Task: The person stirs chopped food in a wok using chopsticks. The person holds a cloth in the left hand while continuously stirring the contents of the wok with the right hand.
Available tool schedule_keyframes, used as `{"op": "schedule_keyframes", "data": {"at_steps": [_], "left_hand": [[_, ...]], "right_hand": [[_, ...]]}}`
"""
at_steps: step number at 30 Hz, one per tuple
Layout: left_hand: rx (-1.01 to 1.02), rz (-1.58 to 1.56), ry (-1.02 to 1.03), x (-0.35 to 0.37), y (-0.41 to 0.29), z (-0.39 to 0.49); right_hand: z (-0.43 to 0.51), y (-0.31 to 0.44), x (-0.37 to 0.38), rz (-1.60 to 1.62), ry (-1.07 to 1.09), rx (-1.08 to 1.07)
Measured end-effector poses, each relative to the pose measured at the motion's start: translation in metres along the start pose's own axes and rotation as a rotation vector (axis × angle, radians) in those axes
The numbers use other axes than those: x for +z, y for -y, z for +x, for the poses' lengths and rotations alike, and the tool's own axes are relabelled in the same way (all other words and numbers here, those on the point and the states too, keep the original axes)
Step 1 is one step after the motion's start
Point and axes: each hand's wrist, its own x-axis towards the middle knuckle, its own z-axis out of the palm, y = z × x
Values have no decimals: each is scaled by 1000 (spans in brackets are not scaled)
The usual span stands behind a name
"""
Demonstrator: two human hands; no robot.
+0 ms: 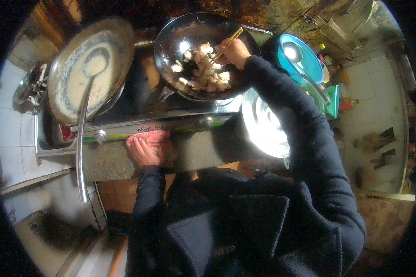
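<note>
My right hand (234,52) grips a pair of chopsticks (236,34) over a dark wok (173,31). The chopstick tips are among pale food pieces (202,78) in the wok; what the food is I cannot tell. My left hand (145,151) rests on a folded pink cloth (152,136) at the front edge of the gas stove (190,125). To the left stands a second wok (59,65) with a cloudy, whitish liquid (78,86). A metal ladle (85,114) lies in it, its bowl in the liquid and its handle sticking out over the front edge.
A shiny metal basin (263,128) is at the right, partly behind my right sleeve. Beyond it a turquoise plastic bowl (310,57) holds another metal ladle (308,78). Bottles stand near the tiled wall at the right. A sink (48,138) lies at the left under the second wok.
</note>
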Motion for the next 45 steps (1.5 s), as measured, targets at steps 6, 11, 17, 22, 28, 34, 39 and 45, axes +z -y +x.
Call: {"op": "schedule_keyframes", "data": {"at_steps": [6, 11, 17, 22, 28, 34, 39, 45], "left_hand": [[2, -11, -31, -5, -7, 3], [28, -29, -49, -1, -4, 3], [16, -63, -48, -1, -3, 2], [-50, -82, -37, -15, -19, 14], [-71, -67, 1, -11, -15, 3], [-84, -14, 68, -16, -18, 5], [-97, -48, 31, -16, -18, 7], [-40, -101, -113, -13, -20, 18]], "right_hand": [[-4, 5, -2, -100, -17, -75], [-11, 13, -15, -346, 121, -245], [2, 56, -13, -252, 284, -101], [22, 75, -6, -231, 354, -43], [28, 97, 13, -422, 493, 17], [46, 84, 16, -405, 555, 45], [53, 69, 16, -270, 483, 30], [61, 23, 12, -451, 359, -414]]}}
